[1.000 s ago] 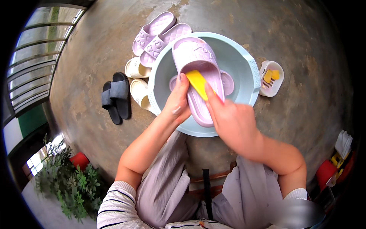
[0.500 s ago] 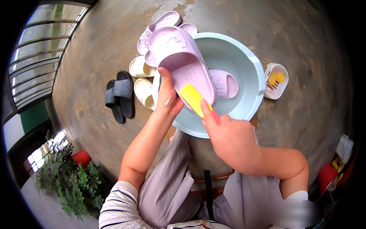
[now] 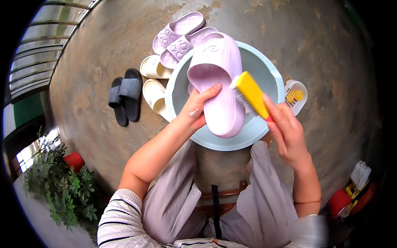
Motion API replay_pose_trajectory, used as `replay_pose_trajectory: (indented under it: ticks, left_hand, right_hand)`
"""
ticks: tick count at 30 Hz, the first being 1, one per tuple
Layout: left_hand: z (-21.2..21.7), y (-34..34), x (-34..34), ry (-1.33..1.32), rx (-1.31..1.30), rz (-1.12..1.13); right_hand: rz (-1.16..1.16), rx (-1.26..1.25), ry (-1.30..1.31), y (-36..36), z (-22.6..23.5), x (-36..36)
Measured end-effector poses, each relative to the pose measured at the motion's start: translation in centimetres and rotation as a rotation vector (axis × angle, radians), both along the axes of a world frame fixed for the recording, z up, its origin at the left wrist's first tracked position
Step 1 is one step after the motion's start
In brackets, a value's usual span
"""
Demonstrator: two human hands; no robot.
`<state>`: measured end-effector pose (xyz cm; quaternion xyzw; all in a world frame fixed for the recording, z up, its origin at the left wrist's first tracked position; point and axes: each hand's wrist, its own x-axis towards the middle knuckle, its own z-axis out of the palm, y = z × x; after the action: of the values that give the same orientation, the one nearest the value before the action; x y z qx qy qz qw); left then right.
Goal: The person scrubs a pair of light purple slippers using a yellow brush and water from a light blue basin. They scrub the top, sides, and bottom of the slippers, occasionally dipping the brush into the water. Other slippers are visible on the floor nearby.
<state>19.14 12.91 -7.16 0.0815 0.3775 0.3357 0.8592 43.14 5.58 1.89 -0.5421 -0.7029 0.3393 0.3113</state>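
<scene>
Over the basin, my left hand (image 3: 201, 104) grips a lilac slipper (image 3: 225, 109) by its side, thumb on the insole. The slipper's toe points away from me. My right hand (image 3: 286, 131) is closed round the handle of a yellow scrubbing brush (image 3: 252, 96), whose bristles face the slipper's right side. Whether they touch it I cannot tell. Beneath is a pale blue basin (image 3: 276, 82); the held slipper hides much of its inside. A smear of white foam shows on my left hand near the thumb.
Left of the basin lie a pair of lilac slippers (image 3: 182, 47), cream slippers (image 3: 154, 96) and dark slippers (image 3: 131, 93). A white soap dish (image 3: 304, 101) with yellow pieces stands at right. A potted plant (image 3: 78, 194) is at lower left, a red container (image 3: 339, 202) at lower right.
My right hand has drawn the brush off the insole to the slipper's right side, and the brush has turned. My left hand has shifted the slipper right and turned it more upright.
</scene>
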Motion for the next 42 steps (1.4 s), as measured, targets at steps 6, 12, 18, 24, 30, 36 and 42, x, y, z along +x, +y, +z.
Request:
replay_pose_trajectory:
  ticks: [6, 12, 18, 24, 30, 36, 42]
  left_hand:
    - [-0.6, -0.3, 0.1, -0.246, -0.205, -0.207]
    - [-2.6, -1.7, 0.9, -0.018, -0.304, -0.164]
    - [-3.3, -2.0, 0.4, 0.131, -0.221, -0.140]
    - [-2.2, -2.1, 0.0, 0.198, -0.151, -0.280]
    - [-3.0, -2.7, -0.7, 0.139, -0.129, -0.272]
    - [-1.8, -2.9, -0.8, 0.218, 0.058, -0.418]
    - [-1.1, -2.3, 0.4, 0.161, 0.185, -0.607]
  right_hand:
    - [-0.039, -0.024, 0.113, 0.8, -2.8, -0.3]
    - [-0.055, 0.076, 0.018, -0.1, -4.5, -1.3]
    - [0.092, 0.132, -0.087, 0.5, -3.8, -1.3]
    - [-0.115, 0.089, -0.109, 3.1, -6.7, 1.1]
    - [-0.047, 0.124, -0.086, 0.4, -5.7, -0.9]
    - [-0.320, -0.398, 0.701, 6.3, -7.9, -0.3]
    - [-0.222, -0.607, 0.973, 5.5, -6.7, -1.7]
